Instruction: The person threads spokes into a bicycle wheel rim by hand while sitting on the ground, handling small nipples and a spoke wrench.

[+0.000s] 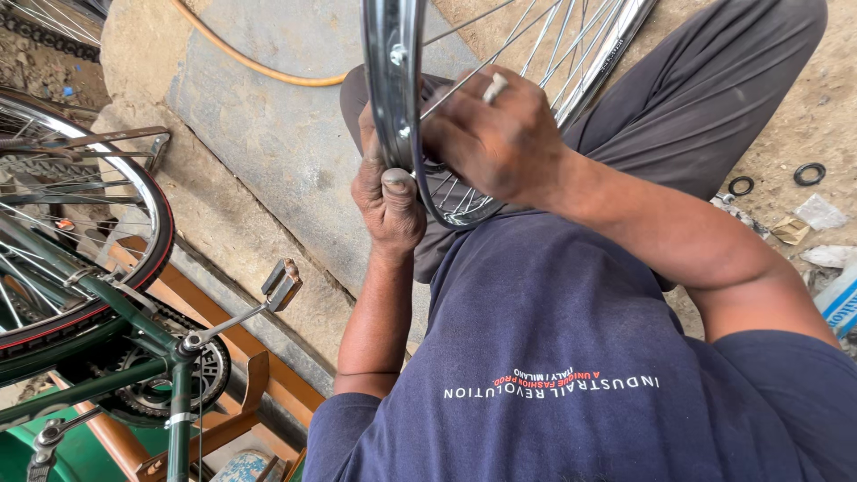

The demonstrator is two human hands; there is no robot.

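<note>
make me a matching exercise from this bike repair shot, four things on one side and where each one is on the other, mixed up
Things:
1. wheel rim
2. pedal
3. black rubber rings
4. orange hose

Places:
A. on the dirt ground at the right edge
B. curving across the concrete slab at the top
C. gripped between the left hand and the right hand
D. sticking out on a crank from the green bicycle at lower left

Pairs: 1-C, 2-D, 3-A, 4-B
</note>
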